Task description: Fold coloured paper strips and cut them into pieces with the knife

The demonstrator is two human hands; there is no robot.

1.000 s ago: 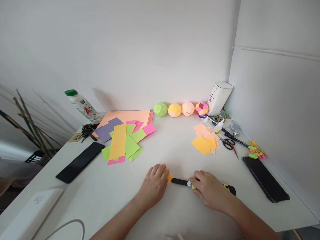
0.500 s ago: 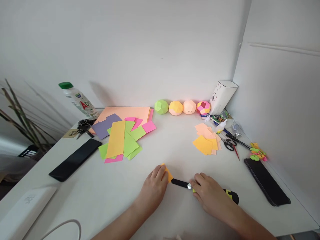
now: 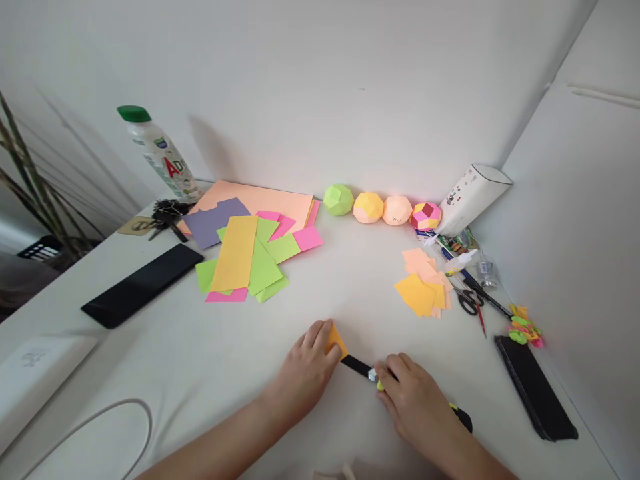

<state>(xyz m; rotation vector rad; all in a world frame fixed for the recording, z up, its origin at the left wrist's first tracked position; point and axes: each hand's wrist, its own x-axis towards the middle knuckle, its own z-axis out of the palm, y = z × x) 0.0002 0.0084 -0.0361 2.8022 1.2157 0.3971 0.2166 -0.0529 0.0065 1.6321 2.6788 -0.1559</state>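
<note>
My left hand (image 3: pixel 309 363) is closed on a small piece of orange paper (image 3: pixel 337 340), whose right part sticks out past the fingers. In my right hand (image 3: pixel 416 400) is a utility knife (image 3: pixel 357 365) with a yellow and black handle and a long dark blade pushed out. The blade points left, its tip at the lower corner of the orange paper; I cannot tell whether it is under or beside it. Most of the handle is hidden by the palm. Orange and peach paper pieces (image 3: pixel 418 293) lie beyond my right hand.
Coloured paper sheets (image 3: pixel 235 250) lie at the back left near a bottle (image 3: pixel 165 157). Paper balls (image 3: pixel 369 208) line the wall. Scissors (image 3: pixel 469 303), glue (image 3: pixel 459 263) and a black case (image 3: pixel 536 387) are at right. A cable (image 3: pixel 150 420) curls front left.
The camera view has tilted and shifted. The knife is angled more steeply, and more of the orange paper shows beside my left fingers. Both hands keep their grips.
</note>
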